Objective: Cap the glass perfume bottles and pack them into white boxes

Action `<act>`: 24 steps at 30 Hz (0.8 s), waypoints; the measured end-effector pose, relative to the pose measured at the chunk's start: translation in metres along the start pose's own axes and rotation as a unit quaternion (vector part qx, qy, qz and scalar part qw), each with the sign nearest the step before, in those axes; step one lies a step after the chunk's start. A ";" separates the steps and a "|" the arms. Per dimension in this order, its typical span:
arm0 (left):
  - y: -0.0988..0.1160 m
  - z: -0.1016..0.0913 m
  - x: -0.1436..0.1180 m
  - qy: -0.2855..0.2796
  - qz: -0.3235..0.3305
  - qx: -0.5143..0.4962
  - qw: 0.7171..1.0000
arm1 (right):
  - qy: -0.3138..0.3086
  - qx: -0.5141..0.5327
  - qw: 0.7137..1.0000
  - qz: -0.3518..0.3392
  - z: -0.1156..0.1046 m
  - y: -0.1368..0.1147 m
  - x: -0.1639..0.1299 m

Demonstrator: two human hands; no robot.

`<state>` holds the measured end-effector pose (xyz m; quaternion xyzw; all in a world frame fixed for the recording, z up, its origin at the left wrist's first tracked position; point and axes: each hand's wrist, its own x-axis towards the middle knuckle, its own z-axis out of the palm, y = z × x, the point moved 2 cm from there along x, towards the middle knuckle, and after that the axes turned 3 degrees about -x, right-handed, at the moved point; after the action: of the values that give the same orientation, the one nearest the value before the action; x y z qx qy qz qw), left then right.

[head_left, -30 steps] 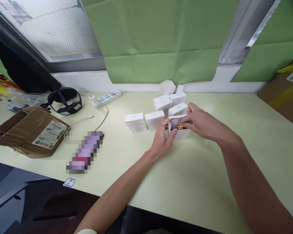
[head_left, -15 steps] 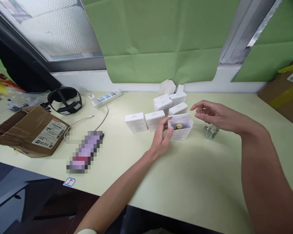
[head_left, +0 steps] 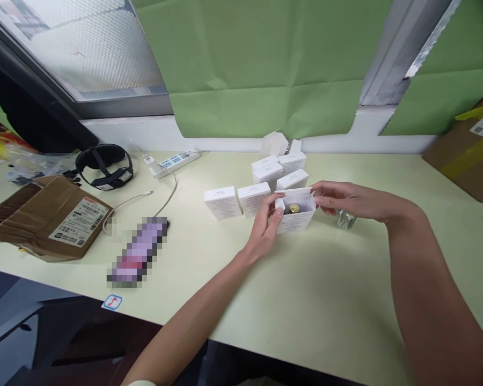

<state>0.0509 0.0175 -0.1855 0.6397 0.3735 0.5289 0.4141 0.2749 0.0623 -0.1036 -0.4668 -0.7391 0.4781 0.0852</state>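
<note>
Left hand [head_left: 265, 228] curled, thumb raised, right hand [head_left: 346, 199] reaching inward, fingers apparently pinched, both forearms extended
</note>
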 end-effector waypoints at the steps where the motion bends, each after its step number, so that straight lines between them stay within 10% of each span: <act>1: 0.000 0.000 0.000 -0.003 -0.003 -0.009 1.000 | -0.001 -0.001 1.000 0.001 0.000 0.000 0.000; 14: 0.001 0.003 0.005 0.002 -0.055 -0.083 0.995 | -0.073 0.003 0.997 0.005 0.001 -0.004 -0.005; 24: 0.003 0.000 0.004 -0.009 0.051 0.025 0.998 | -0.071 -0.002 0.997 0.014 0.001 -0.004 -0.004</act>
<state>0.0515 0.0197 -0.1811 0.6729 0.3495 0.5343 0.3737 0.2738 0.0578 -0.0998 -0.4424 -0.7377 0.5093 0.0252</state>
